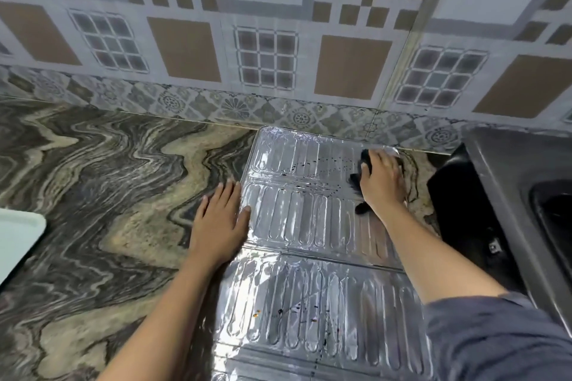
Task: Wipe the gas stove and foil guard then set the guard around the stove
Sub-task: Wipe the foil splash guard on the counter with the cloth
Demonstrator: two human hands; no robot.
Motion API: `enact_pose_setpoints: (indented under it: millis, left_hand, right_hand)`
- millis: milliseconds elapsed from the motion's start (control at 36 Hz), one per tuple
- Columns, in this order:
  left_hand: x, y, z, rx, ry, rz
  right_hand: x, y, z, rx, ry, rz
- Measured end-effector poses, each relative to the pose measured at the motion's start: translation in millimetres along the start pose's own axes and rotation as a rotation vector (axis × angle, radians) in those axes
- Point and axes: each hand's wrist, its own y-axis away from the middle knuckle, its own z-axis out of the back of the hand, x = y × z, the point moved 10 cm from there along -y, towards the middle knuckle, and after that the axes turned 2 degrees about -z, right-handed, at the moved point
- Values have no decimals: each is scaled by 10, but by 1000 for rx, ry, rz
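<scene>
The silver foil guard (297, 219) lies flat and unfolded on the marble counter (102, 182), its ribbed panels running from the wall towards me. Dark specks dot its far panel and a few coloured spots mark the near one. My left hand (221, 223) rests flat with fingers spread, palm on the counter and thumb on the guard's left edge. My right hand (382, 182) presses a black cloth (362, 178) onto the guard's far right corner. The gas stove (507, 201), dark grey metal, stands at the right edge, only partly in view.
A patterned tiled wall (266, 49) rises straight behind the counter. A pale tray corner (17, 238) juts in at the left edge. The stove's black side panel (458, 195) sits close to the guard's right edge.
</scene>
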Motion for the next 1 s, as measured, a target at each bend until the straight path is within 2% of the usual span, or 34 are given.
enact_pose_setpoints:
  millis: [111,500,694,1000]
  left_hand:
    - [1,-5,-14,6,-12,2]
    - [1,-15,-11,-5,-33,4]
    - [-9,-13,-1,-7,-25,2]
    - [-4,-12,-17,-5,-4,4]
  right_hand:
    - [-70,-16,-93,-6,81,-57]
    - [115,-98,-256,9,90,-110]
    - [449,-91,-423,22,90,-92]
    - [1224,-23,-788,44,65,30]
